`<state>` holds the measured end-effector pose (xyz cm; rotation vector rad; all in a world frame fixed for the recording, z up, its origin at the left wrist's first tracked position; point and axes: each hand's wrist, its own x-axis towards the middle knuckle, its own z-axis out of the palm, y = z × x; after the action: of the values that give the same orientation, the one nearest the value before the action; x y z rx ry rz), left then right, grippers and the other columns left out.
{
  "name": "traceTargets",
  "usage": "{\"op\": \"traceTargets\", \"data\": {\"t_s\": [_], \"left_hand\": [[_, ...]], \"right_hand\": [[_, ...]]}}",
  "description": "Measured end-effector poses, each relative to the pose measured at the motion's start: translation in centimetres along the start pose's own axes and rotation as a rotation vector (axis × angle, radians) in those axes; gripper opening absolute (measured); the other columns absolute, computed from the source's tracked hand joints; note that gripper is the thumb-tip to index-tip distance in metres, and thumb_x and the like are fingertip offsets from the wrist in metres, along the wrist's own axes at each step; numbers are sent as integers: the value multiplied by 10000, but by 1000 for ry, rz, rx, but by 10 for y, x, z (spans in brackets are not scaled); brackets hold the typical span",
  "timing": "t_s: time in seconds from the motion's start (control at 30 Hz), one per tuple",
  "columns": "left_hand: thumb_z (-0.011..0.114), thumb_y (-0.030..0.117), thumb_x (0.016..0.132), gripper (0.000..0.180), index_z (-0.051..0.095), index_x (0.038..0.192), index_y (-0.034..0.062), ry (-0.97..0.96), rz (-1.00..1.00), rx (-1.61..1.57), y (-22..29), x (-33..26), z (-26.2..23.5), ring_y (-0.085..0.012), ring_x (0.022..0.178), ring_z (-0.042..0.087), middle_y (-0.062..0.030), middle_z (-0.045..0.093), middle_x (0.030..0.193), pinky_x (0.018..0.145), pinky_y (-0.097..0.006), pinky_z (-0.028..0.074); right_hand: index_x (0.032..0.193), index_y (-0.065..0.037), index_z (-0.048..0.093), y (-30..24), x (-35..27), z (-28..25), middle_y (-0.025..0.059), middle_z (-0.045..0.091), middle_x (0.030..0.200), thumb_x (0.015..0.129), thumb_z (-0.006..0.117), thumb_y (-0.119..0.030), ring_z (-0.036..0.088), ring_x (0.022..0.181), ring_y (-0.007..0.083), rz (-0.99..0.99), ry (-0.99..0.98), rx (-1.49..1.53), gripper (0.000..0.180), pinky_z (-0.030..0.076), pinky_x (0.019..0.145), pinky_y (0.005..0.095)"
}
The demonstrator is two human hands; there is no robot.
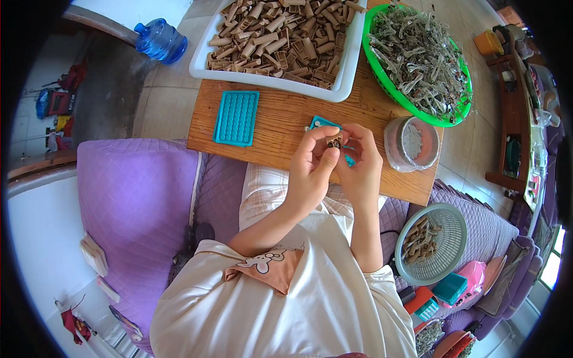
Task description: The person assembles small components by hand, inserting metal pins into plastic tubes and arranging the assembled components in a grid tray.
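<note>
Over the near edge of the wooden table, my left hand (310, 170) pinches a small brown casing (334, 142) between thumb and fingers. Dark parts show in the casing's end. My right hand (364, 162) closes in from the other side, its fingertips at the casing; part of its grip is hidden. Behind my hands, a teal tray (322, 122) with small round white pieces is mostly covered from sight. Farther left on the table lies another teal tray (236, 118), marked with rows of round hollows.
A white bin (200, 64) heaped with brown casings stands at the table's back. Beside it, a green basket (382, 79) holds tangled clear-and-dark pieces. A tub (394, 156) with white bits sits right. A grey colander (456, 238) rests on the purple seat (140, 197).
</note>
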<state>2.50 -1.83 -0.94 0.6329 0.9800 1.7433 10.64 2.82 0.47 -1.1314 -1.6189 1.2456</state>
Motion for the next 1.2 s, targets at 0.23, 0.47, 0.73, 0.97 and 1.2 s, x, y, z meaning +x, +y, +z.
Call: {"op": "traceTargets", "data": {"t_s": [0.23, 0.47, 0.73, 0.97, 1.2], "left_hand": [[451, 62, 856, 251, 419, 1103, 38, 32, -192, -23, -5, 15, -15, -133, 845, 553, -96, 561, 957, 733, -249, 470], [494, 133, 842, 261, 432, 1088, 70, 206, -202, -172, -3, 29, -59, -228, 896, 572, -117, 550, 1003, 751, -305, 501], [488, 143, 847, 274, 424, 1103, 69, 203, -261, -135, -3, 21, -67, -230, 895, 575, -132, 543, 1028, 734, -306, 505], [492, 136, 844, 305, 409, 1125, 52, 101, -350, -141, -2, 16, -61, -229, 874, 583, -147, 541, 1020, 726, -304, 508], [519, 151, 831, 324, 419, 1121, 46, 49, -371, -177, -4, 13, -64, -217, 856, 589, -139, 544, 1012, 702, -289, 516]], "right_hand": [[963, 5, 507, 23, 23, -11, 84, 562, 833, 672, 496, 71, 577, 722, 160, -22, -221, -13, 298, 472, 629, 252], [728, -27, 485, 103, 26, -50, 45, 491, 583, 623, 319, 169, 420, 474, 93, 3, 269, 549, 277, 324, 417, 200], [868, -17, 506, 108, 6, -9, 122, 556, 674, 714, 461, 61, 557, 602, 225, 85, 19, -425, 179, 440, 533, 295], [970, -49, 512, 107, 1, 0, 121, 568, 801, 736, 561, -45, 557, 664, 243, -102, -79, -655, 239, 450, 596, 332], [939, -49, 523, 90, 1, 0, 118, 553, 775, 738, 560, -16, 556, 670, 260, -182, -2, -521, 207, 459, 578, 325]]}}
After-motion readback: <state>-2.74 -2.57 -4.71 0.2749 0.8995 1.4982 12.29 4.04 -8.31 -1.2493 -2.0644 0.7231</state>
